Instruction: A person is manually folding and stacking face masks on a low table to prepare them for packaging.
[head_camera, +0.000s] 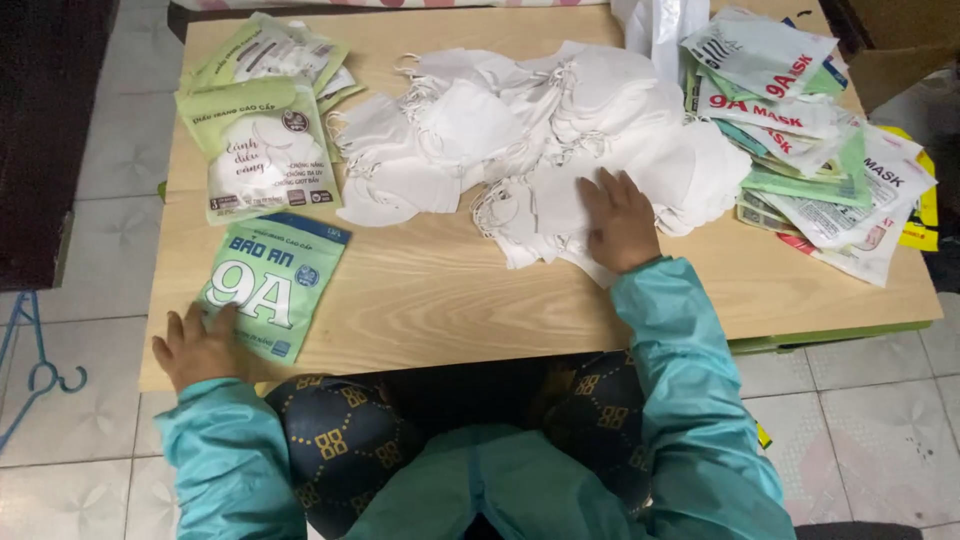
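My left hand (197, 347) rests on the near left corner of the low wooden table (440, 295), its fingers on the lower edge of a green and blue flat packet (272, 284). My right hand (620, 218) lies palm down on a white face mask (548, 205) at the front of a big heap of white masks (530, 130). Both arms wear teal sleeves.
A stack of pale green filled packets (262, 140) lies at the back left. Several empty printed packets (810, 130) are piled at the right edge. A clear plastic bag (655, 25) stands at the back. Tiled floor surrounds the table; a blue hanger (35, 365) lies left.
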